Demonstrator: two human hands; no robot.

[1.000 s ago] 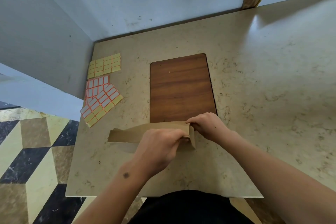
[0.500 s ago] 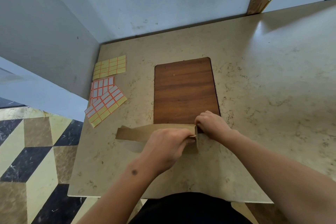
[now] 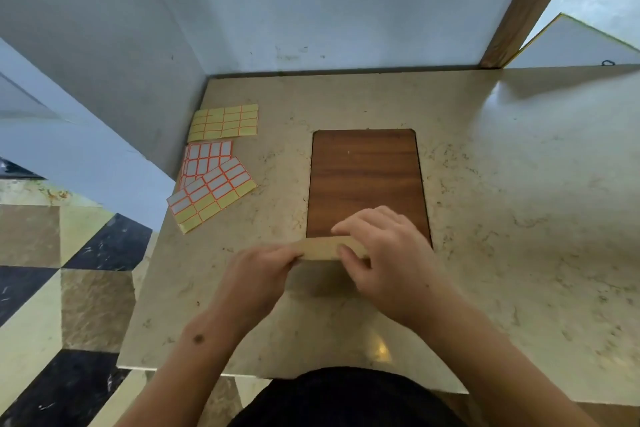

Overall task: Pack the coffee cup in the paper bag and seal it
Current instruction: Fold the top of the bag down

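The paper bag (image 3: 323,248), folded flat into a narrow tan strip, is held between the person's two hands at the near edge of the wooden inset panel (image 3: 366,180). Its long axis runs left to right across the table, roughly parallel to the table's near edge; only the middle stretch of the strip shows, the ends being covered by the hands. The left hand (image 3: 258,279) closes its fingers on the strip's left end. The right hand (image 3: 388,253) pinches the right end, fingers laid over the top and thumb against the near face. Whether the strip rests on the surface or is lifted just above it cannot be told. The marbled table (image 3: 502,201) carries three sheets of label stickers (image 3: 214,184) at far left, well apart from the bag, two of them overlapping. No cup is visible.
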